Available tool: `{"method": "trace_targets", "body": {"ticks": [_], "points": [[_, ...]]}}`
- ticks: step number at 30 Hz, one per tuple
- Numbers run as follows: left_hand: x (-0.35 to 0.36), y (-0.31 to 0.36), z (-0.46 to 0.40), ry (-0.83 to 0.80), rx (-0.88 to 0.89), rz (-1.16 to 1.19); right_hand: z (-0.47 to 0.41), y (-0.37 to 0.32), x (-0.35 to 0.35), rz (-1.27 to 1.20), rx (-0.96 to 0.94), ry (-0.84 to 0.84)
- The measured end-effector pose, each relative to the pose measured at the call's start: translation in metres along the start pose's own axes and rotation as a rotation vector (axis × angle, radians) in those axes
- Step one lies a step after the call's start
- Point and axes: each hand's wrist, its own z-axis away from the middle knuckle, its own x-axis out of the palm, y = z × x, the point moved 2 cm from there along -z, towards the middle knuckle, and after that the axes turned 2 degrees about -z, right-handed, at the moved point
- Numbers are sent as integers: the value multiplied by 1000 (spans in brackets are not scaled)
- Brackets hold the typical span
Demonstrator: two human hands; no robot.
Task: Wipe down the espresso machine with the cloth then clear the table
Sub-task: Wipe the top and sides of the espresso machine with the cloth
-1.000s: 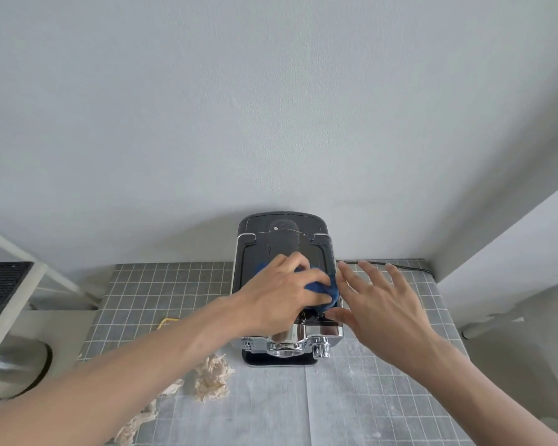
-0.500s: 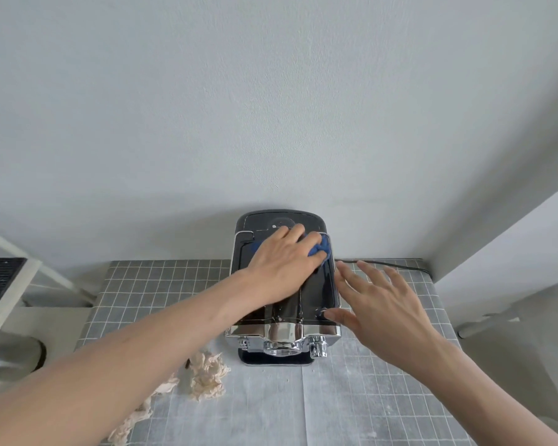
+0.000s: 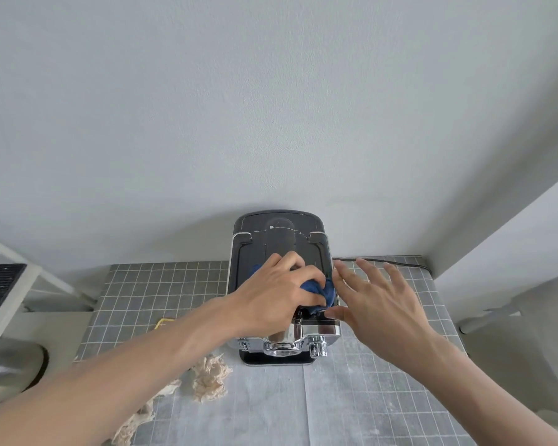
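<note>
A black and chrome espresso machine (image 3: 279,233) stands at the back of the table against the wall. My left hand (image 3: 276,292) presses a bunched blue cloth (image 3: 318,291) onto the machine's glossy top, near its front right part. My right hand (image 3: 377,300) rests with fingers spread against the machine's right side, thumb touching the chrome front corner. Most of the cloth is hidden under my left hand.
The table (image 3: 161,291) has a grey grid-patterned cover. Crumpled beige paper scraps (image 3: 210,378) lie in front of the machine on the left. A yellow item (image 3: 161,323) peeks out beside my left forearm. A black cable (image 3: 390,261) runs along the back right edge. A white rack (image 3: 10,284) stands at left.
My left hand has slid the cloth from the rear of the machine's top back toward the front right. My right hand has stayed at the machine's right side.
</note>
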Motion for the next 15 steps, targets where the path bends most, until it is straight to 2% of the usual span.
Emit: {"method": "trace_targets", "body": {"ticks": [8, 15], "points": [[-8, -11, 8, -24, 68, 46, -1, 1, 2, 2, -10, -5], [1, -3, 5, -6, 3, 15, -1, 3, 1, -47, -18, -20]]}}
